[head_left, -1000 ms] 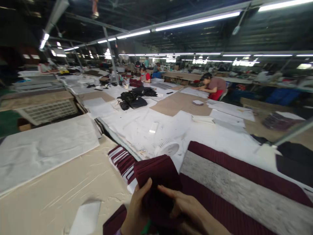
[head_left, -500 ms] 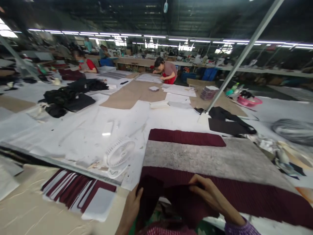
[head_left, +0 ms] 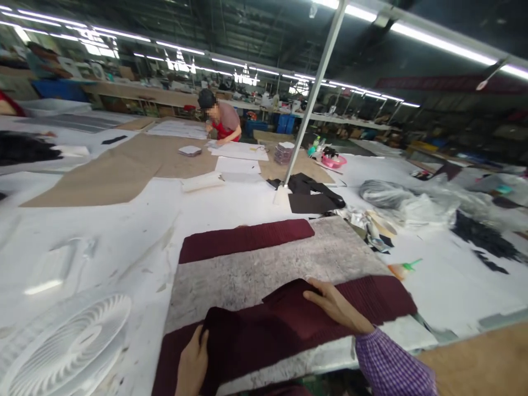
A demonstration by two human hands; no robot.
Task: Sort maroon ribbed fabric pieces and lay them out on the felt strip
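Note:
My left hand (head_left: 193,360) is closed on a dark maroon fabric piece (head_left: 225,335), thumb on top, at the lower middle of the view. To its right, my right hand (head_left: 336,308) pinches a maroon fabric piece (head_left: 289,300) by its upper edge. I cannot tell whether both hands hold one piece or two. The cloth hangs over a long row of overlapping maroon pieces (head_left: 377,297) along the near side of a grey mottled board (head_left: 243,278). A shorter maroon row (head_left: 247,239) lies along the board's far side.
A white fan (head_left: 74,346) lies at the lower left. Beyond the board, a metal pole (head_left: 315,93) rises beside dark cloth (head_left: 313,195). A pink basket (head_left: 334,161) and plastic-wrapped bundles (head_left: 416,201) stand to the right. Across the table a person (head_left: 223,118) bends over white sheets.
My view has turned right. Both hands have moved forward with the maroon cloth, from near my body to over the near row on the board.

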